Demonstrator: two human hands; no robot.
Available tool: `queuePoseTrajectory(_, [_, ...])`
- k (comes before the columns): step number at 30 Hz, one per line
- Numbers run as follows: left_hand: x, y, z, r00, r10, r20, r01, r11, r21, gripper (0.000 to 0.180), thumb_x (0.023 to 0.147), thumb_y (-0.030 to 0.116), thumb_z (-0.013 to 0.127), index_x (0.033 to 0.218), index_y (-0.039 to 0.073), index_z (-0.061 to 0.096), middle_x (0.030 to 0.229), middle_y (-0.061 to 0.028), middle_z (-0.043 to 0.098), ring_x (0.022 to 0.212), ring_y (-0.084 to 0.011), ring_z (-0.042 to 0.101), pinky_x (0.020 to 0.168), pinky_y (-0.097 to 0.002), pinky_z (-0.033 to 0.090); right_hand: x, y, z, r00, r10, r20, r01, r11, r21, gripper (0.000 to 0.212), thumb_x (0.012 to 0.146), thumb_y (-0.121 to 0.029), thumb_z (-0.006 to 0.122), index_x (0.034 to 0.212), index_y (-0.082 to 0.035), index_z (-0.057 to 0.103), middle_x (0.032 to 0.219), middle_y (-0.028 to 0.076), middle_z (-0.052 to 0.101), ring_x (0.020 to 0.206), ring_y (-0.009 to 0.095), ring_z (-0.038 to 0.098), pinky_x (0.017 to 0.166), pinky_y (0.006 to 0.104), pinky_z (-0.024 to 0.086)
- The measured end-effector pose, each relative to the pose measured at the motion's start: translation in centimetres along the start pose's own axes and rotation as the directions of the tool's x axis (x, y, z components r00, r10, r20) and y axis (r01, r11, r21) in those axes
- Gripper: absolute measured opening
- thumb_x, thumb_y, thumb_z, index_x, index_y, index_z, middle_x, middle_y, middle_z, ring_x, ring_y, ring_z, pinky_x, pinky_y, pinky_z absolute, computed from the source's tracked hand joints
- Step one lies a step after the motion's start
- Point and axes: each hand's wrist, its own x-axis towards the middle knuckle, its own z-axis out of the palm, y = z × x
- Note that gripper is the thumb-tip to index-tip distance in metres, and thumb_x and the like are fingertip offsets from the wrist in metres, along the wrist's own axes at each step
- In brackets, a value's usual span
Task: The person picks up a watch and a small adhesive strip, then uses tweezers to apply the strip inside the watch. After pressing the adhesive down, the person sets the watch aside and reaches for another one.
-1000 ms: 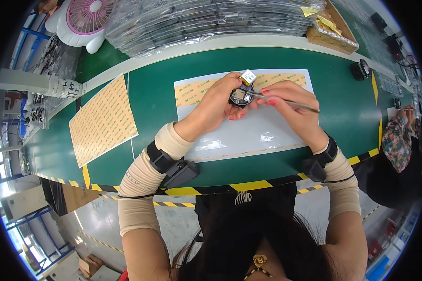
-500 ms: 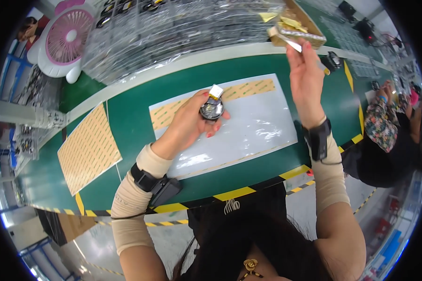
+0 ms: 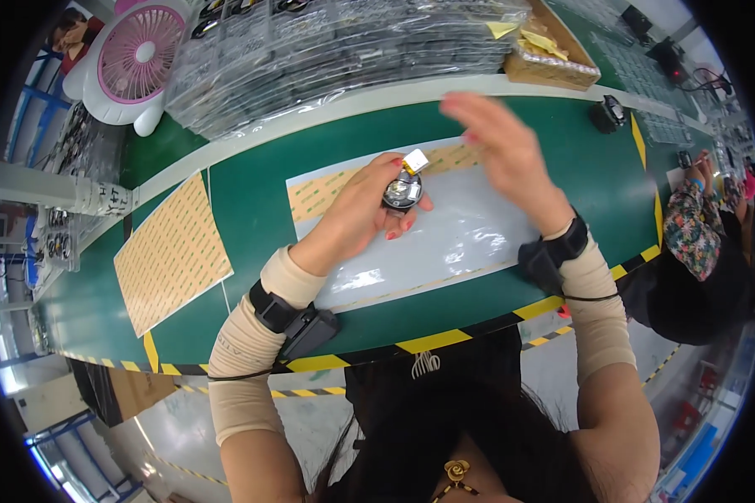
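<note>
My left hand [image 3: 356, 210] is closed around a small round black device [image 3: 403, 191] whose open face shows electronic parts inside. A flat white rectangular piece with a yellow edge [image 3: 415, 161], which looks like a small battery pack, sticks up at the device's far rim. Smeared by motion, my right hand [image 3: 507, 155] hovers to the right of the device, apart from it. Its fingers stretch toward the upper left, with the thumb apart, and nothing shows in them. Below both hands lies a sheet [image 3: 445, 243] with a glossy grey-white surface and a tan, green-marked strip along its far edge.
Another tan sheet [image 3: 172, 260] lies at the left of the green table. Stacked clear plastic trays [image 3: 335, 67] line the back beside a pink-and-white fan [image 3: 138, 63]. A cardboard box [image 3: 554, 71] holds yellow scraps. A black device [image 3: 608, 113] stands at right; co-workers sit beyond.
My right hand has come away from the cardboard box, moving left and nearer the device. The white slip it held no longer shows. My left hand keeps hold of the round device.
</note>
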Motion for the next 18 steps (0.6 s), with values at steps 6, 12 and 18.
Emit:
queuePoseTrajectory(6, [-0.1, 0.4, -0.1, 0.999, 0.035, -0.016, -0.033, 0.991, 0.127, 0.034, 0.094, 0.024, 0.029, 0.114, 0.000, 0.043, 0.086, -0.0143, 0.060, 0.059, -0.0179, 0.057, 0.043, -0.0246, 0.043, -0.6, -2.1, 1.9, 0.967, 0.020, 0.253, -0.040, 0.997, 0.071, 0.053, 0.067, 0.015, 0.051, 0.115, -0.007, 0.055, 0.104, 0.011, 0.055, 0.083, 0.022, 0.058, 0.063, 0.0283, 0.050])
queuePoseTrajectory(12, [-0.4, 0.6, 0.4, 0.998, 0.019, -0.058, -0.012, 0.993, 0.120, 0.032, 0.094, 0.021, 0.033, 0.116, -0.001, 0.042, 0.094, -0.0131, 0.058, 0.073, -0.0243, 0.063, 0.052, -0.0276, 0.053, -0.9, -1.9, 2.4, 0.967, -0.091, 0.239, 0.115, 0.989, -0.089, 0.048, 0.064, 0.011, 0.061, 0.109, -0.007, 0.058, 0.099, 0.009, 0.056, 0.074, 0.023, 0.060, 0.059, 0.0287, 0.050])
queuePoseTrajectory(18, [0.0, 0.7, -0.2, 0.998, 0.001, -0.064, 0.006, 0.993, 0.118, 0.034, 0.092, 0.016, 0.037, 0.121, -0.001, 0.039, 0.101, -0.0151, 0.057, 0.083, -0.0267, 0.063, 0.060, -0.0319, 0.057, -1.1, -1.6, 1.8, 0.976, -0.170, 0.138, 0.194, 0.963, -0.187, 0.040, 0.062, 0.004, 0.067, 0.100, -0.004, 0.060, 0.090, 0.008, 0.058, 0.070, 0.023, 0.060, 0.056, 0.0288, 0.050])
